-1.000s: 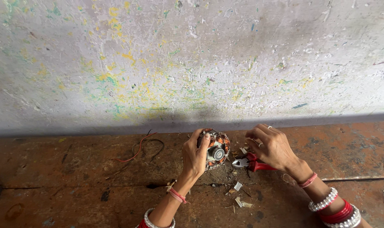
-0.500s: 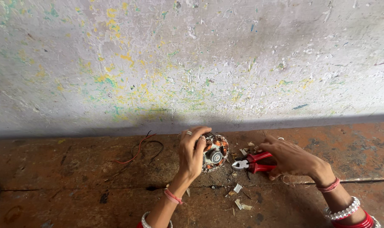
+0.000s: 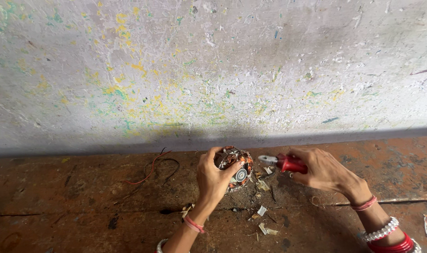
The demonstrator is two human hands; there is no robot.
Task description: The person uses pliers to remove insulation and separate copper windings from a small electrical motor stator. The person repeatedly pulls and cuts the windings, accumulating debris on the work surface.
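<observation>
My left hand (image 3: 212, 177) grips a small round motor part (image 3: 237, 167) with copper windings and a metal bearing in its middle, held just above the rusty brown floor (image 3: 82, 206). My right hand (image 3: 322, 169) holds red-handled pliers (image 3: 284, 162), their metal jaws pointing left and close to the motor part's right side. Both wrists carry bangles and thread bands.
A stained white wall (image 3: 213, 70) with paint flecks rises right behind the hands. Loose red and black wires (image 3: 154, 167) lie on the floor to the left. Bits of paper and scrap (image 3: 262, 213) are scattered below the hands.
My right hand picked the red pliers up off the floor and brought their jaws to the motor part. The left hand has kept its hold on the part.
</observation>
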